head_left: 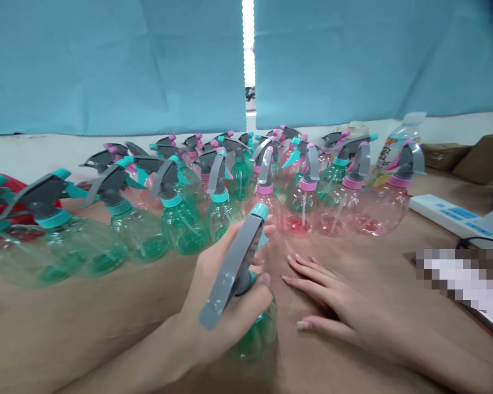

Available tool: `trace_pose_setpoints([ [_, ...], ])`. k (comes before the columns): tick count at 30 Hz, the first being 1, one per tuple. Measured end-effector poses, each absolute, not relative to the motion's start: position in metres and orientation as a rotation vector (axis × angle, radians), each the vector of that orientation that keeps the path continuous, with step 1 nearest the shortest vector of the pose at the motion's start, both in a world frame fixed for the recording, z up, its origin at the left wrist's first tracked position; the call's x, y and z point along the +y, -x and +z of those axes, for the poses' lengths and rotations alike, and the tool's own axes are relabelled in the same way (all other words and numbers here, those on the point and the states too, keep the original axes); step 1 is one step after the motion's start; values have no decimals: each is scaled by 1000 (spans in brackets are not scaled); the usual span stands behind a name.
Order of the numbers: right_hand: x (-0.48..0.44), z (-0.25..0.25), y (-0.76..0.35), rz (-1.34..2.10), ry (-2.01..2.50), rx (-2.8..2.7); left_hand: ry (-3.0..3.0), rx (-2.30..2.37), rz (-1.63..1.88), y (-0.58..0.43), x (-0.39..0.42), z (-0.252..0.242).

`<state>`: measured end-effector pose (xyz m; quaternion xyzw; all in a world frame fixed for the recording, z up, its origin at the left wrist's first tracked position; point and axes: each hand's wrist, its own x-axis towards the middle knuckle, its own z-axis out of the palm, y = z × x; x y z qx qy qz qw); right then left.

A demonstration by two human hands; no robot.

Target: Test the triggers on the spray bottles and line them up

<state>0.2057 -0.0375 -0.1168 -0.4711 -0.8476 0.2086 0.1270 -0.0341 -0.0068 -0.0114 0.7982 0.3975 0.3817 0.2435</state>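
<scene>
My left hand point(217, 290) is wrapped around the neck of a green spray bottle point(257, 334) with a grey and turquoise trigger head; its round body shows below my fingers. To the right, my right hand point(332, 298) lies palm down near the tabletop, fingers spread, holding nothing. Just beyond both hands stands a front row of spray bottles. A green spray bottle point(184, 230) with a turquoise collar is on the left part of it, and a pink spray bottle point(298, 219) with a pink collar is on the right part.
Several more spray bottles point(240, 175) crowd behind the front row. At the right are a clear labelled drink bottle point(400, 142), brown boxes point(485, 164) and a white-and-blue flat object point(447, 213). Something red point(8, 189) sits far left. Blue curtains point(115, 65) hang behind the wooden table point(107, 317).
</scene>
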Motion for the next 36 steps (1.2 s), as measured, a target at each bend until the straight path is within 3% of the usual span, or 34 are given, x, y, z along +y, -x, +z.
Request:
trace_pose_setpoints([
  [36,-36,-115,-202,561,1313,-2457,-2006,1147,992,30,-15,3],
])
